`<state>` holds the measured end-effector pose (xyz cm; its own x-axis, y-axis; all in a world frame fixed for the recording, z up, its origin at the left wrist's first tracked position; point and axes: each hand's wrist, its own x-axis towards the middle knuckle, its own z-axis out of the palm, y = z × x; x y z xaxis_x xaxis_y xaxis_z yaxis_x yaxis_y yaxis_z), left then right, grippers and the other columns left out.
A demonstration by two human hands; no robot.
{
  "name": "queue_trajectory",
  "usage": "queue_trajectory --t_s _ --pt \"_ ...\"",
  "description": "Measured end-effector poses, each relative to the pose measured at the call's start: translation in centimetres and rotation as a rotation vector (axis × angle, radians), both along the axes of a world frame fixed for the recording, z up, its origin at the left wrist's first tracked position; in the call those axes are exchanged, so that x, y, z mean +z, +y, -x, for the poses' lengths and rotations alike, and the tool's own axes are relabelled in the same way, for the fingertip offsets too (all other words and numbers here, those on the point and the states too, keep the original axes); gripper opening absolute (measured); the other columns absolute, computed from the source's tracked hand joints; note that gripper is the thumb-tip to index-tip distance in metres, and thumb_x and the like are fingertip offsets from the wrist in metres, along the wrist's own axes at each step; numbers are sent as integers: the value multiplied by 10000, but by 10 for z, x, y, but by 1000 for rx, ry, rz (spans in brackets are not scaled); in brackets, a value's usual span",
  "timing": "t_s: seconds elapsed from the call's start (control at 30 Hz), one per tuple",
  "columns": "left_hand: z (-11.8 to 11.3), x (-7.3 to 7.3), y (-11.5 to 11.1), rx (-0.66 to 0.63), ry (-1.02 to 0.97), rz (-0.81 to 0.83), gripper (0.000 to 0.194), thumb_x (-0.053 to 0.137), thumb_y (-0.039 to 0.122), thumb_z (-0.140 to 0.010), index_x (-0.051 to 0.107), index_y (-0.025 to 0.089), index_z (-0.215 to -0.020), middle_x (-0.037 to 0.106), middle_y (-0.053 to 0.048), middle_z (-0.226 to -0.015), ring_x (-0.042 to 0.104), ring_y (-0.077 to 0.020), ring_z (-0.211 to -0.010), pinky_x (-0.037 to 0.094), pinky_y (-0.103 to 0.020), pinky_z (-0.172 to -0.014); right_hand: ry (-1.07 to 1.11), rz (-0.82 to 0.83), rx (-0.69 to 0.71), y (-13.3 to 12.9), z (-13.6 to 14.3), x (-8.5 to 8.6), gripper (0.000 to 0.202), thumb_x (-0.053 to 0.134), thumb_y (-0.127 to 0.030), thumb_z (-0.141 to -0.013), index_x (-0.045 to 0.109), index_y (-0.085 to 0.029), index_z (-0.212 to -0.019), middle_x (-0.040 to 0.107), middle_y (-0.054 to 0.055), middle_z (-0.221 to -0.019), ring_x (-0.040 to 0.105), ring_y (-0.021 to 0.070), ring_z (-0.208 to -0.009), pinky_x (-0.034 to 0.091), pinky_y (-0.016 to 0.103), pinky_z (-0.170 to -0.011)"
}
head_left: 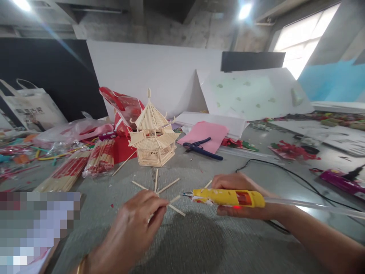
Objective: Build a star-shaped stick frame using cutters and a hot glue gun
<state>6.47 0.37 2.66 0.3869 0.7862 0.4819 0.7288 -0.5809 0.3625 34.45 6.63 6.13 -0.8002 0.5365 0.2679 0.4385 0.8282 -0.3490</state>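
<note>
My left hand (pixel 139 213) is closed in a pinch over several thin wooden sticks (pixel 169 186) that spread out like spokes on the table. One short stick (pixel 175 199) pokes from its fingertips toward the right. My right hand (pixel 234 182) is wrapped around a yellow hot glue gun (pixel 222 196), with a clear glue stick (pixel 308 205) coming out of its back end. The metal nozzle is close to the short stick's end; whether they touch, I cannot tell. Beyond the hands stands a small pavilion model (pixel 154 140) built of sticks, upright with tiered roofs.
Dark blue pliers (pixel 203 148) rest partly on pink paper (pixel 205 131). Packs of wooden sticks (pixel 99 158) lie at left. A black cable (pixel 273 164) curves across the right, near a purple power strip (pixel 342 182). White boards (pixel 159 72) lean at the back.
</note>
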Motion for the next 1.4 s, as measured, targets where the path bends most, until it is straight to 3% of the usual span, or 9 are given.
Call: queue_trajectory --t_s 0.1,0.3,0.6,1.0,1.17,1.4 --pt "1 -1 -1 2 7 -10 207 441 174 -882 640 214 -926 644 -14 -821 599 -135 -754 463 -253 -678 92 95 61 0 0 -2 224 609 -375 -792 519 -170 -792 543 9 -716 483 105 -620 358 222 -554" --pt "2 -4 0 -4 9 -21 201 429 184 -894 626 209 -928 639 -25 -830 596 -145 -755 458 -269 -671 102 138 58 1 -2 -6 211 621 -360 -783 517 -176 -793 531 -3 -719 470 97 -617 340 221 -556" --pt "2 -6 -1 -18 27 -69 182 443 184 -890 620 200 -928 634 -29 -812 595 -144 -742 449 -263 -655 109 79 63 0 0 -6 206 621 -346 -782 511 -172 -767 520 -8 -689 453 90 -584 321 223 -530" --pt "0 -6 -2 -12 12 -58 179 459 170 -879 632 204 -908 641 -26 -806 596 -143 -738 452 -259 -661 65 146 70 -2 1 -3 192 606 -344 -798 544 -163 -803 534 4 -721 480 96 -621 343 217 -561" --pt "-1 -3 -3 -17 7 -22 190 455 182 -879 641 205 -907 642 -26 -797 596 -145 -735 455 -258 -658 32 163 47 -2 0 -3 252 590 -406 -807 534 -161 -785 528 7 -714 474 104 -625 340 228 -561" --pt "-4 -2 -1 5 -92 57 178 483 191 -856 660 206 -866 657 -12 -770 603 -124 -694 454 -224 -631 51 128 77 -1 0 -7 202 598 -367 -801 516 -182 -803 527 2 -720 473 106 -623 342 230 -554"
